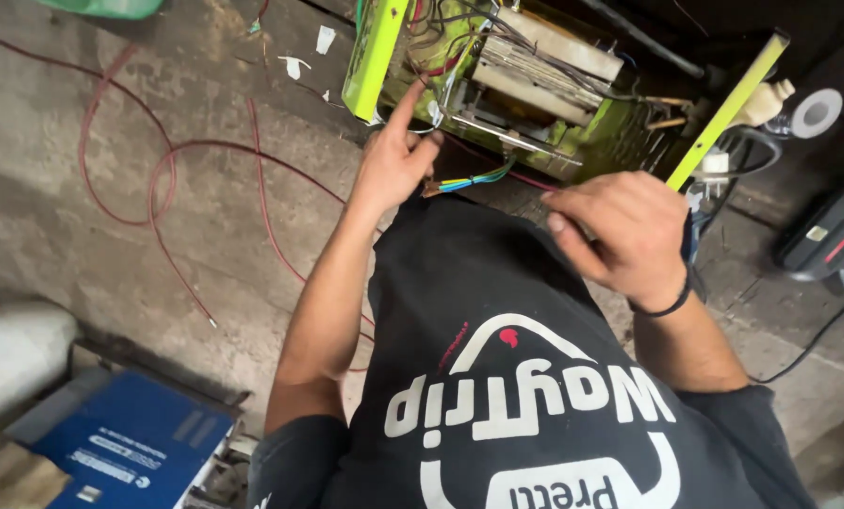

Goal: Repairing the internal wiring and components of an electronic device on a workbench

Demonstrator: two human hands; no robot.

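bare concrete floor carries a looping red wire, an open yellow-green machine casing, a blue box

Place: a rough repair workshop, work done on a bare concrete floor.
Beyond the fingertips: an opened yellow-green electrical unit with exposed windings and wiring.
Left of the fingers: loose red wire trailing across the floor.
Right of the fingers: tape roll, black power tool.

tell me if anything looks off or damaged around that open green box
The green casing is open, its transformer and tangled wiring exposed. A cut multicolour cable ends bare beside the left hand, and red wire sprawls loose over the concrete floor.
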